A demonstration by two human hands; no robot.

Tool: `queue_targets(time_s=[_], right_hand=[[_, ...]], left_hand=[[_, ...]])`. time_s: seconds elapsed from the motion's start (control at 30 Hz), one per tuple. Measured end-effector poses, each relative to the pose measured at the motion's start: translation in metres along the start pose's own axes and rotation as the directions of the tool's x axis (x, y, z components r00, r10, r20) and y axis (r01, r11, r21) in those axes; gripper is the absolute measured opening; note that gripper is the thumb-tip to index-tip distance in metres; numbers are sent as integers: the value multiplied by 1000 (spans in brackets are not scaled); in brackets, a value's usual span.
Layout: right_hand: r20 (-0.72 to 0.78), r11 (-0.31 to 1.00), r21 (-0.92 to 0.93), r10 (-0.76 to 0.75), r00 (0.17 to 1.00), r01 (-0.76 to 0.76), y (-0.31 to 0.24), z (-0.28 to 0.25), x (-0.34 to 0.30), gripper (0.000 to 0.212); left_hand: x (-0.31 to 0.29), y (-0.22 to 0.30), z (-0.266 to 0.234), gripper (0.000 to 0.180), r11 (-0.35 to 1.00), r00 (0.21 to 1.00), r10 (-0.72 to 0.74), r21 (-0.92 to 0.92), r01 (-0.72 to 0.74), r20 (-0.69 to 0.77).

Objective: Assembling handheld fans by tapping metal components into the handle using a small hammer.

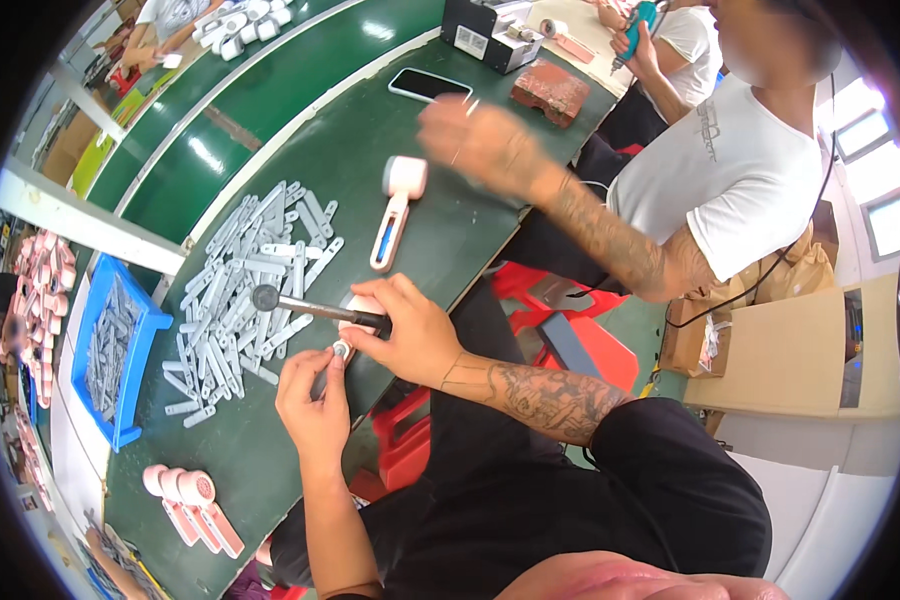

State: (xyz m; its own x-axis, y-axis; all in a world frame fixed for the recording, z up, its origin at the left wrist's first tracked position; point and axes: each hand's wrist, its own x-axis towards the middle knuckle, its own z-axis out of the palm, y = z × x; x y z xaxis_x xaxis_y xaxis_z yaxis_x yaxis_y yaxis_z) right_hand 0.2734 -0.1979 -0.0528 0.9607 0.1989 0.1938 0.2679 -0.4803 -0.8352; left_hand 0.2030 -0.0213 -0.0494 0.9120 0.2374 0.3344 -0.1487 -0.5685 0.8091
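Note:
My right hand (410, 330) is closed round the black grip of a hammer (315, 307). Its round grey head points left over the pile of grey strips. Under that hand lies a pink and white handheld device (358, 303), partly covered by the fingers and the grip. My left hand (312, 395) pinches the device's near end, where a small grey part shows between thumb and finger. Many flat grey plastic strips (250, 290) lie heaped just left of both hands. Another pink and white device (395, 212) with a round head rests beyond my right hand.
A blue bin (120, 350) of grey strips stands at left. Several pink devices (195, 500) lie in a row at the near left. Farther off are a phone (430, 85), a red brick (550, 92) and a black machine (488, 35). At right, a co-worker's blurred hand (475, 140) reaches over the table.

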Motion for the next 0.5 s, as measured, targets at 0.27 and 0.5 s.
queue_targets(time_s=[0.27,0.5], right_hand=[[6,996,-19,-91,996,91,-3,0,12,51],[287,994,55,-103,952,91,0,-63,-1,42]], left_hand=[[-7,-3,2,12,995,990,93,-18,-95,-106],[-14,-14,4,11,999,988,24,-31,-29,-155]])
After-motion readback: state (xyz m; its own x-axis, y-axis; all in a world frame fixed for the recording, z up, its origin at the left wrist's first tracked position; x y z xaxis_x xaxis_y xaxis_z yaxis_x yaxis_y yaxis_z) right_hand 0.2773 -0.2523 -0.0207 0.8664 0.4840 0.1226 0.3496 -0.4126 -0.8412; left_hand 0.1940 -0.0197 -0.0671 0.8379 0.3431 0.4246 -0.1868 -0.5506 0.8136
